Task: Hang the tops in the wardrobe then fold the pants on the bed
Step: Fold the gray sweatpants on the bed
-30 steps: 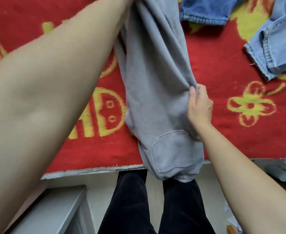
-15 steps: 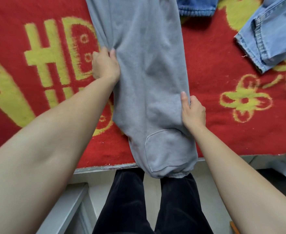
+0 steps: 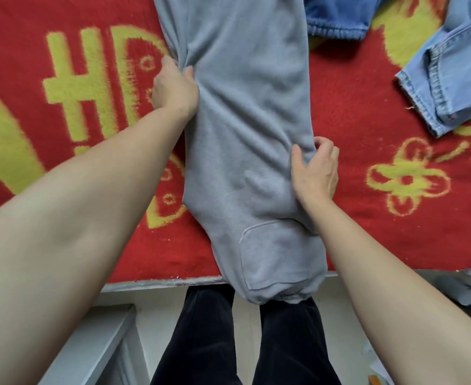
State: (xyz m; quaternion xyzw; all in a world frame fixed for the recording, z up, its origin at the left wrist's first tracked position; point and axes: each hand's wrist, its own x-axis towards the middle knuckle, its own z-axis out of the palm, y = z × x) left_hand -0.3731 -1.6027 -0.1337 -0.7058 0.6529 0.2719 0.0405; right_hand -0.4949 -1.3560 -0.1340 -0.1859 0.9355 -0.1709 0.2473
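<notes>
Head view: grey pants (image 3: 245,129) gripped between both hands.

Pants (image 3: 245,120) lying lengthwise on the bed (image 3: 367,232), one end overhanging its near edge; jeans (image 3: 456,79) to their right, well apart; a second pair (image 3: 337,15) behind, just beside the pants

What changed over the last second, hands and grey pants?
The left hand drew back from beyond the top of the view to the left edge of the grey sweatpants and grips it. The right hand kept its grip on the right edge. Jeans unmoved on the red blanket.
</notes>
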